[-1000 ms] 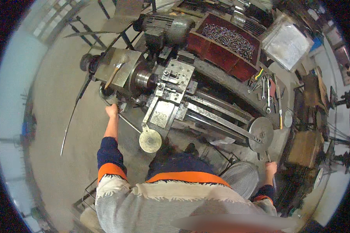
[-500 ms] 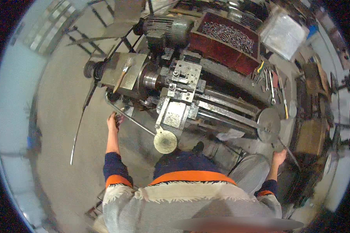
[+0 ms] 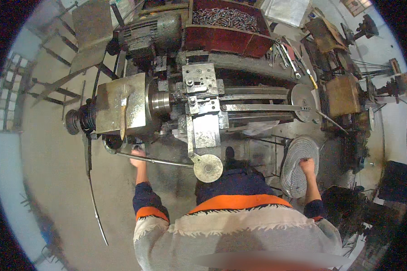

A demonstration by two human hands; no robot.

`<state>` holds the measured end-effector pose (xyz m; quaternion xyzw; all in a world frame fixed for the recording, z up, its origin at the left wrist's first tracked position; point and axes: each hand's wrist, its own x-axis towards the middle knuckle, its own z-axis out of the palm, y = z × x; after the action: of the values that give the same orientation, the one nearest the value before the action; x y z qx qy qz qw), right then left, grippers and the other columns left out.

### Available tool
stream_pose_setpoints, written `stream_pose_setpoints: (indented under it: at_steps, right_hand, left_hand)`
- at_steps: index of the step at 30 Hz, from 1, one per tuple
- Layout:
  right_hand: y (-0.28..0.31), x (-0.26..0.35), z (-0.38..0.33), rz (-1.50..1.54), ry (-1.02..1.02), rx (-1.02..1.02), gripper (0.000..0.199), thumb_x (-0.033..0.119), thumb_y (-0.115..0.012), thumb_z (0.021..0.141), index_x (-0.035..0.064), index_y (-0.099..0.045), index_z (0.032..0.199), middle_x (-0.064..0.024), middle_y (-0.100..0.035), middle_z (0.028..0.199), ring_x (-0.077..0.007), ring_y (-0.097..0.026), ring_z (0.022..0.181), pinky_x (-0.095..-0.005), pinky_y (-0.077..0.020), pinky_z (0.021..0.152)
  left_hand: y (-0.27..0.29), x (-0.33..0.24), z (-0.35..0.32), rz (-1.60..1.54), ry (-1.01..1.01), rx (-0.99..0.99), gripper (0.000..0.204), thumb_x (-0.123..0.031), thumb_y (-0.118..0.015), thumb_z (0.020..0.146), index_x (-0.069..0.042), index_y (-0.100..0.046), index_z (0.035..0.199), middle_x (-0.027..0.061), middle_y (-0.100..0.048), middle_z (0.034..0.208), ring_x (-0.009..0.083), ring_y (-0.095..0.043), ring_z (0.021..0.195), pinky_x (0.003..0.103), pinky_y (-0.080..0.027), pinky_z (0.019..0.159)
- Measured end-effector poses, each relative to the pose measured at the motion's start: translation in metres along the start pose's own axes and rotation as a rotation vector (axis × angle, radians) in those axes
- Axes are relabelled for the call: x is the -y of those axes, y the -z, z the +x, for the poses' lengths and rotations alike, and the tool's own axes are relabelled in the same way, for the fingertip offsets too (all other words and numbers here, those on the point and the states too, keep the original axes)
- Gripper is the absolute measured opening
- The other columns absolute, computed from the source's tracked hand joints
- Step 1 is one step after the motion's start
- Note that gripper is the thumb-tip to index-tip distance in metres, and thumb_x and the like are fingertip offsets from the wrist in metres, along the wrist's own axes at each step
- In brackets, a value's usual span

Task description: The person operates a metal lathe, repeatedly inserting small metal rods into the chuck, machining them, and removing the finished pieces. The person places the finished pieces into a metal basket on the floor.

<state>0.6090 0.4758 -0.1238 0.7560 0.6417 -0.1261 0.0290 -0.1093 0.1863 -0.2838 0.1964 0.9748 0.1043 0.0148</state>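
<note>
My left hand [image 3: 138, 159] is closed below the left end of a small lathe, beside a long metal rod [image 3: 169, 162]. Something small and dark shows at its fingers, too unclear to name. My right hand [image 3: 307, 167] is closed over a round grey woven seat [image 3: 293, 168]; what its fingers hold, if anything, I cannot make out. Between the hands, the rod's near end meets a round metal disc [image 3: 208, 168] in front of me. The lathe's chuck [image 3: 159, 103] and tool slide [image 3: 199, 83] stand beyond it. A wooden-handled brush [image 3: 123, 118] lies on the headstock cover.
A dark red bin [image 3: 230, 39] of small metal parts stands behind the lathe, with a motor [image 3: 151, 34] to its left. Wrenches [image 3: 288, 56] lie at the far right. A flat bar [image 3: 262, 108] runs to a wheel [image 3: 304, 103] with a protruding lever [image 3: 332, 122].
My view has swung, so the lathe appears shifted left. My right hand has left the area by the wheel's lever and is over the woven seat. My left hand has come closer to the rod.
</note>
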Motion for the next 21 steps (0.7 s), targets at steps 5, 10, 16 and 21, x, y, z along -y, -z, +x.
stream_pose_setpoints:
  at_steps: [5, 10, 16, 21]
  right_hand:
    - [-0.006, 0.028, 0.004, 0.048, 0.161, 0.131, 0.028, 0.021, -0.062, 0.061, 0.0042, -0.066, 0.083, -0.0171, -0.063, 0.076, -0.0310, -0.061, 0.072, -0.0365, -0.0480, 0.067]
    - [0.034, 0.151, 0.046, 0.115, 0.487, -0.056, 0.033, 0.015, -0.061, 0.058, 0.0033, -0.064, 0.088, -0.0173, -0.062, 0.079, -0.0316, -0.060, 0.074, -0.0365, -0.0478, 0.068]
    - [0.089, 0.394, -0.007, 0.368, 1.102, -0.002, 0.038, 0.007, -0.059, 0.059, 0.0026, -0.061, 0.096, -0.0139, -0.062, 0.089, -0.0262, -0.060, 0.080, -0.0316, -0.0465, 0.073]
    - [0.061, 0.514, -0.068, 0.299, 1.607, -0.108, 0.028, 0.016, -0.063, 0.053, 0.0065, -0.064, 0.079, -0.0109, -0.059, 0.080, -0.0293, -0.053, 0.077, -0.0368, -0.0442, 0.072]
  left_hand:
    - [-0.018, 0.018, -0.004, 0.020, -0.054, 0.113, 0.023, -0.020, -0.058, 0.072, 0.001, -0.057, 0.082, 0.0189, -0.062, 0.081, 0.0333, -0.061, 0.075, 0.041, -0.049, 0.064]
    - [0.013, 0.070, 0.004, 0.137, -0.302, 0.178, 0.035, -0.030, -0.050, 0.078, -0.005, -0.047, 0.103, 0.0184, -0.060, 0.094, 0.0339, -0.058, 0.088, 0.044, -0.045, 0.074]
    - [0.031, 0.098, -0.012, -0.035, -0.046, 0.334, 0.032, -0.031, -0.055, 0.077, -0.004, -0.054, 0.093, 0.0204, -0.059, 0.094, 0.0368, -0.057, 0.085, 0.043, -0.044, 0.074]
    - [0.217, 0.076, -0.006, -0.335, -0.097, -0.233, 0.026, -0.022, -0.053, 0.082, -0.003, -0.059, 0.098, 0.0183, -0.062, 0.084, 0.0309, -0.061, 0.078, 0.039, -0.046, 0.066]
